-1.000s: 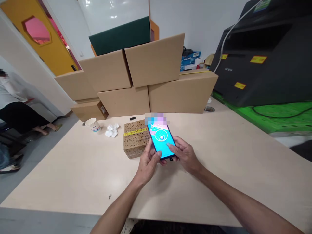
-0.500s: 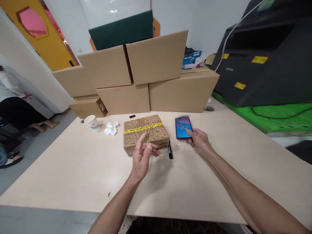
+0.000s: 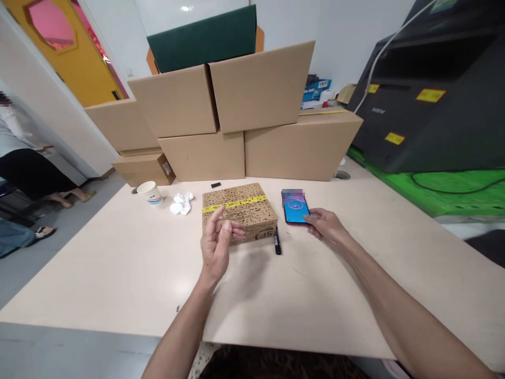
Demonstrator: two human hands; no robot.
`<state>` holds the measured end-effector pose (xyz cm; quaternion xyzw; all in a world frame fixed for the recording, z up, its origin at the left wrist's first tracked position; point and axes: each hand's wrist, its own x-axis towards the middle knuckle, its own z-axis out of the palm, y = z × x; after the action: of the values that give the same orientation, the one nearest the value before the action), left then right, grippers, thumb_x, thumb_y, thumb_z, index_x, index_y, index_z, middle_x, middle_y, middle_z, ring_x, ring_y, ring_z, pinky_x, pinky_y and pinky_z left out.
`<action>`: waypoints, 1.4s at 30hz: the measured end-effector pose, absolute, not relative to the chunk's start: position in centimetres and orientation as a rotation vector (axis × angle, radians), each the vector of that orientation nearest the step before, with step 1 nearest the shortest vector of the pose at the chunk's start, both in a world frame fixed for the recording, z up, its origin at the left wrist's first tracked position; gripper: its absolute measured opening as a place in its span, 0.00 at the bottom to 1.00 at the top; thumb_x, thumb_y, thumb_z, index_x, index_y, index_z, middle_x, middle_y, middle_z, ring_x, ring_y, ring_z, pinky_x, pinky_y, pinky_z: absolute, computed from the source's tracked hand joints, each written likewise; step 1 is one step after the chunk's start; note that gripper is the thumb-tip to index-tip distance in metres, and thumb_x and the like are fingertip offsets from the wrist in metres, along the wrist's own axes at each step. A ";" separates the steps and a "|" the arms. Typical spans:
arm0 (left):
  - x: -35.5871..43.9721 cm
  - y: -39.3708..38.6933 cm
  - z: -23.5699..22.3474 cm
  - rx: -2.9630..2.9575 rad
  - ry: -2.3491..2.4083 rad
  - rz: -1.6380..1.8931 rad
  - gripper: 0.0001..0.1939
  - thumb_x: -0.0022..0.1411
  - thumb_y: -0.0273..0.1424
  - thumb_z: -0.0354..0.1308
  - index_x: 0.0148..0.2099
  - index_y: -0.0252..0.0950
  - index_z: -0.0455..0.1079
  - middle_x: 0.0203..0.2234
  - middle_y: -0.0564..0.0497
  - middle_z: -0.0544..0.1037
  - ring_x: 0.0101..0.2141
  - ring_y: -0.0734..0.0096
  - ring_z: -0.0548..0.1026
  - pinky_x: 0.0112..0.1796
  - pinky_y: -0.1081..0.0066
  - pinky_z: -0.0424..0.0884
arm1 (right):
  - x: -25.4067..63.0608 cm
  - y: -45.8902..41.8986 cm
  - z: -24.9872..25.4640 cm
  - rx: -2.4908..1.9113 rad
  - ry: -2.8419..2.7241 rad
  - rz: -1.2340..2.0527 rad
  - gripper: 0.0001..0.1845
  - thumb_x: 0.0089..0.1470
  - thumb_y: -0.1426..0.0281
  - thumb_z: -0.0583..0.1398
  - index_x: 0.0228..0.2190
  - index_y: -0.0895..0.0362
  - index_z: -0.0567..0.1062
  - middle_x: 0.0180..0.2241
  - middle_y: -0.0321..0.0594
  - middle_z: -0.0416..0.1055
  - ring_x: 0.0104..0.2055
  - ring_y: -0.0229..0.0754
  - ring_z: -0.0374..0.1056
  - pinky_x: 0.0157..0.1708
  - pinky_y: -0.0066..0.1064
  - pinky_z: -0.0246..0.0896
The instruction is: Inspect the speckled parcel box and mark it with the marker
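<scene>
My right hand (image 3: 324,225) pinches the lower right corner of a smartphone (image 3: 296,209), its thumb at the screen's edge. The lit screen shows a blue and purple picture with a ring in it. Left of the phone lies a closed cardboard box (image 3: 258,213) with dark speckles and a yellow tape strip across its top. In front of that box, partly covering it, my left hand (image 3: 216,243) hovers with nothing in it; index finger and thumb stand up apart, the other fingers loosely bent. A black marker (image 3: 278,243) lies against the box's right side.
Large cardboard boxes (image 3: 260,89) are stacked along the table's back, a dark green box (image 3: 203,39) on top. At left are a paper cup (image 3: 150,193), crumpled tissue (image 3: 182,203) and a small black piece (image 3: 215,185). A black printer (image 3: 430,105) stands right; a person (image 3: 23,142) stands far left.
My left hand has shifted left, away from the marker. The right thumb has slid slightly toward the phone's edge, with the hand still gripping it. The camera view has moved a little.
</scene>
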<state>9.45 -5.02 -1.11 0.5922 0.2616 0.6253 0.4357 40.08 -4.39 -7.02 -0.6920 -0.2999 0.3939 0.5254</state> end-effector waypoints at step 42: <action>4.5 -0.9 -0.3 1.209 0.841 1.436 0.32 0.49 0.37 0.72 0.58 0.44 0.75 0.63 0.46 0.74 0.64 0.52 0.68 0.61 0.57 0.64 | 34.0 -7.1 -5.8 -1.027 -1.048 1.126 0.26 0.53 0.54 0.67 0.51 0.49 0.79 0.55 0.42 0.78 0.58 0.53 0.70 0.59 0.46 0.63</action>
<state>4.55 -0.85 -0.32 0.5033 0.3500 0.5981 0.5162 34.00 -7.15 -5.75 -0.4435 -0.4525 0.4862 0.6018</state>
